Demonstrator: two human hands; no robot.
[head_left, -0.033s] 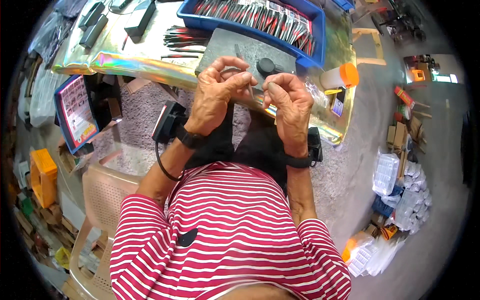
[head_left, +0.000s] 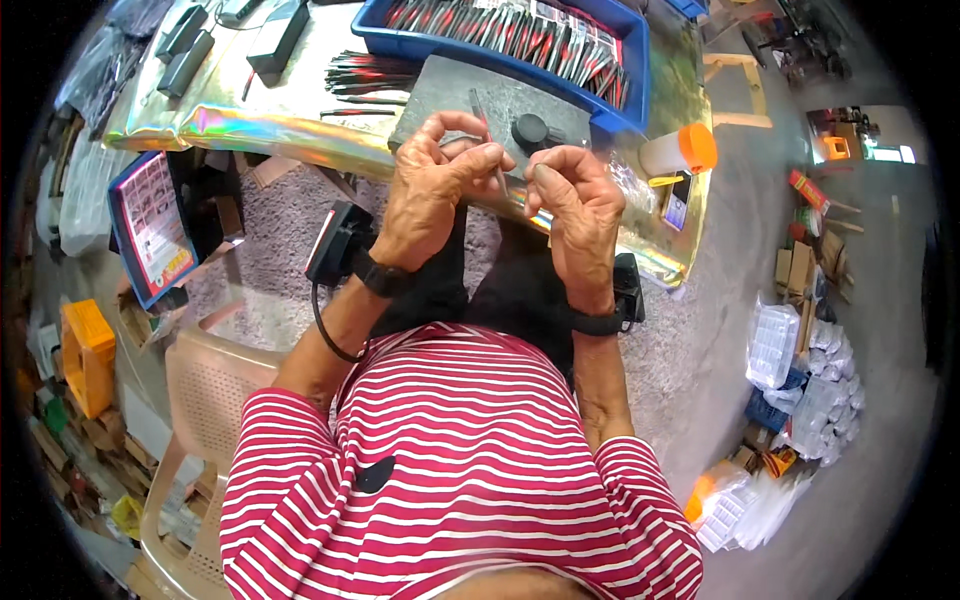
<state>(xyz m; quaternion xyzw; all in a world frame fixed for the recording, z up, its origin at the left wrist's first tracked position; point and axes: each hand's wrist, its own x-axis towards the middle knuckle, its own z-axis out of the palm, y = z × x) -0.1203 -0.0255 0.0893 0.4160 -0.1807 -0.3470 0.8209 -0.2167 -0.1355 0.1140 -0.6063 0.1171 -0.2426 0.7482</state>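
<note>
Glossy, iridescent gold sheeting [head_left: 280, 142] gleams at upper left; smooth blue plastic forms the bin [head_left: 450, 52] at top centre, above a matt, scuffed grey slab [head_left: 435, 95]. The slim piece [head_left: 478, 104] over it is too small to tell its material. Perforated plastic makes the chair [head_left: 210, 390], lower left; striped cloth, the shirt [head_left: 460, 430], bottom centre.

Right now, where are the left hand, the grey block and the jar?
Left hand [head_left: 428, 188]: head view, near the thumb's base.
Grey block [head_left: 438, 95]: head view, bare top, left side.
Jar [head_left: 696, 148]: head view, on its orange lid.
</note>
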